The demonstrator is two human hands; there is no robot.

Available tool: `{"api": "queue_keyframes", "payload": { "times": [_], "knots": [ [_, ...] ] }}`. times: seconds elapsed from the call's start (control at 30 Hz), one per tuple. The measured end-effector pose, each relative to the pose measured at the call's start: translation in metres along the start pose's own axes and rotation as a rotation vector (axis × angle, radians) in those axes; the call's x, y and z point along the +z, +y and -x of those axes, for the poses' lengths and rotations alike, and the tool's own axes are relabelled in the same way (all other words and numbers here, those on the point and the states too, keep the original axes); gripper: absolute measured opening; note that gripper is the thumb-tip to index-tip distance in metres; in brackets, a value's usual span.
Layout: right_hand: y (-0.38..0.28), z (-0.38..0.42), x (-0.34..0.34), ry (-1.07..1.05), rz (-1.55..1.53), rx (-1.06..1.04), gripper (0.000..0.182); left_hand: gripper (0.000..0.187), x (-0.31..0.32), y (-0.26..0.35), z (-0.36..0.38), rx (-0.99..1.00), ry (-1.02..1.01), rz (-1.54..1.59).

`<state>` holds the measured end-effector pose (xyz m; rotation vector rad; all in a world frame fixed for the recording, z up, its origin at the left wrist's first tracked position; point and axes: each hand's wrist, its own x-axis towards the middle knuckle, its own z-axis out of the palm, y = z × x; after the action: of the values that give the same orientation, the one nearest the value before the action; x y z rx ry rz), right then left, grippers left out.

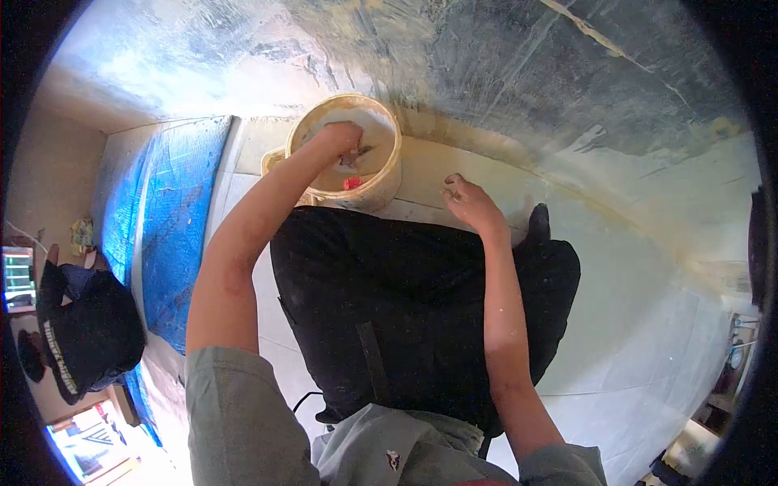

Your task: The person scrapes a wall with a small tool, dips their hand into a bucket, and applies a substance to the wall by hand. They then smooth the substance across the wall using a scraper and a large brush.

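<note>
At the far left, one other person in dark clothes is near the blue sheeting. Right of the sheeting, one pale round bucket stands on the tiled floor, near the wall. The left hand reaches down inside it; whether its partly hidden fingers grip anything cannot be told. One small red object lies in the bucket, below that hand. Farther right, the right hand hangs open, fingers loosely bent, apart from the bucket.
</note>
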<state>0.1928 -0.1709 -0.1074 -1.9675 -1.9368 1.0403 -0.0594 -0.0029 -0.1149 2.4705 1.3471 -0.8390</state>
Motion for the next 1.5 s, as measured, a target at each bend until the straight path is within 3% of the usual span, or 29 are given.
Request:
{"api": "queue_keyframes", "payload": {
  "times": [0.07, 0.27, 0.33, 0.57, 0.63, 0.93, 1.03, 1.17, 1.27, 1.37, 1.43, 1.5],
  "knots": [
    [-0.001, 0.001, 0.0, -0.007, -0.007, 0.005, 0.038, 0.03, -0.004, 0.004, 0.004, -0.061, -0.022, 0.027],
    [0.004, -0.003, 0.004, 0.004, 0.005, 0.012, 0.037, 0.03, -0.005, 0.006, 0.009, 0.006, 0.13, 0.031],
    [0.006, -0.004, 0.004, 0.001, 0.008, -0.001, 0.039, 0.029, -0.008, 0.009, 0.007, -0.055, -0.011, -0.021],
    [0.004, -0.003, 0.002, -0.018, -0.005, 0.005, 0.039, 0.028, -0.007, 0.006, 0.011, -0.008, 0.027, 0.038],
    [0.005, -0.004, 0.003, -0.028, 0.0, 0.018, 0.04, 0.028, 0.001, -0.001, 0.001, 0.089, 0.057, 0.108],
    [0.003, -0.001, 0.003, 0.028, 0.008, 0.005, 0.036, 0.019, -0.001, 0.009, 0.0, -0.039, -0.092, 0.101],
    [0.004, -0.003, 0.003, 0.002, 0.023, 0.004, 0.036, 0.021, 0.002, 0.004, 0.005, -0.031, 0.013, 0.161],
    [0.006, -0.003, 0.004, 0.014, 0.006, -0.017, 0.037, 0.025, 0.007, -0.003, -0.004, -0.024, 0.006, 0.165],
    [0.009, -0.005, 0.007, 0.034, 0.007, -0.029, 0.037, 0.026, 0.003, 0.003, -0.003, -0.022, -0.075, 0.42],
    [0.008, -0.005, 0.006, 0.034, 0.004, -0.031, 0.036, 0.029, 0.027, -0.002, -0.031, 0.057, 0.013, 0.334],
    [0.009, -0.006, 0.007, 0.024, 0.003, -0.026, 0.036, 0.027, 0.034, -0.005, -0.037, 0.246, 0.186, 0.164],
    [0.01, -0.006, 0.009, 0.045, 0.001, -0.021, 0.036, 0.027, 0.029, -0.008, -0.036, 0.293, 0.173, 0.212]
  ]
}}
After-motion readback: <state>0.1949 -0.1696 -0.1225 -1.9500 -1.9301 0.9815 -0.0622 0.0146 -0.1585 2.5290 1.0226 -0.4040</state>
